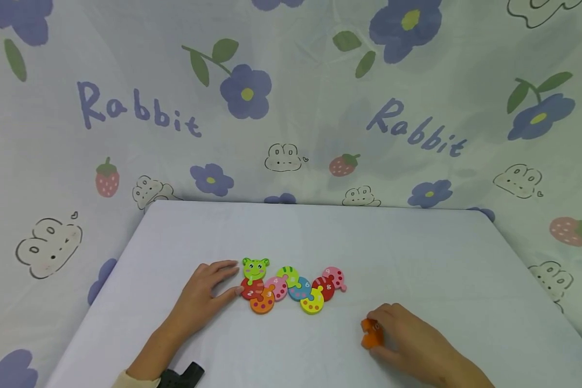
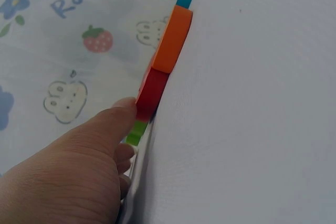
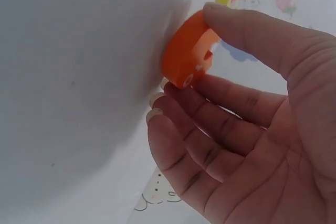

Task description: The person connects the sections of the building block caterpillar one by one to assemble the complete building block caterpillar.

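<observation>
A caterpillar puzzle of joined, coloured number pieces lies on the white table in the head view. Its green smiling head piece (image 1: 255, 268) sits at the left, above the red piece (image 1: 252, 289) marked 2. The left hand (image 1: 207, 293) rests beside this end with fingers extended, its thumb touching the red piece's edge (image 2: 151, 95). To the right of the chain, the right hand (image 1: 409, 340) pinches a loose orange puzzle piece (image 1: 372, 334) between thumb and fingers. In the right wrist view that orange piece (image 3: 184, 51) is held on edge, tilted, close to the tabletop.
The chain's right end is a pink piece (image 1: 334, 277) marked 9, joined to a red piece (image 1: 323, 289). A black device (image 1: 181, 376) is at the left wrist. Behind the white table (image 1: 417, 242) hangs a cloth (image 1: 296, 124) printed with flowers and rabbits.
</observation>
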Available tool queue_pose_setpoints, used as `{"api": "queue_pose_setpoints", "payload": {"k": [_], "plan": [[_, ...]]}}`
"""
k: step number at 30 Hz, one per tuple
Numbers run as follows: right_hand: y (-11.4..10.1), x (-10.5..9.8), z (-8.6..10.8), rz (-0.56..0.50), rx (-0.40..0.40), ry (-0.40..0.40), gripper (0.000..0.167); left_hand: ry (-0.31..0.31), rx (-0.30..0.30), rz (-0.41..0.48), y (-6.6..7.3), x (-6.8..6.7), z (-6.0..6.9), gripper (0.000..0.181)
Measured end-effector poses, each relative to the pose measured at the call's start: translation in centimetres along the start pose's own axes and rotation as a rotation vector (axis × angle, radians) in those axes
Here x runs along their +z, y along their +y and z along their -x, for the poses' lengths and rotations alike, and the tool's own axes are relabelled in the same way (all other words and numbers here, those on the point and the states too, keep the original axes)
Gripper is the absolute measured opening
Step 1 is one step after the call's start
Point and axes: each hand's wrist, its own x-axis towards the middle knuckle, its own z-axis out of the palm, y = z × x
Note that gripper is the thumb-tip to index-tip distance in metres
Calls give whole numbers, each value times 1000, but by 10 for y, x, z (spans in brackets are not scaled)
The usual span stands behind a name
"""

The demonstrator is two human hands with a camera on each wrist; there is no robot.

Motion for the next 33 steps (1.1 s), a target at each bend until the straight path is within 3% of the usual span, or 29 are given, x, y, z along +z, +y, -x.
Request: {"api": "queue_pose_setpoints", "payload": {"k": [11, 16, 25, 33], "plan": [[-13, -10, -19, -64, 78, 156, 47, 7, 9, 1, 0, -1, 0, 53], [-16, -15, -33, -91, 75, 214, 45, 12, 19, 6, -2, 0, 0, 53], [-19, -13, -60, -45, 63, 242, 46, 43, 46, 11, -2, 1, 0, 52], [-19, -8, -73, 1, 62, 233, 48, 11, 13, 18, 1, 0, 0, 51]]}}
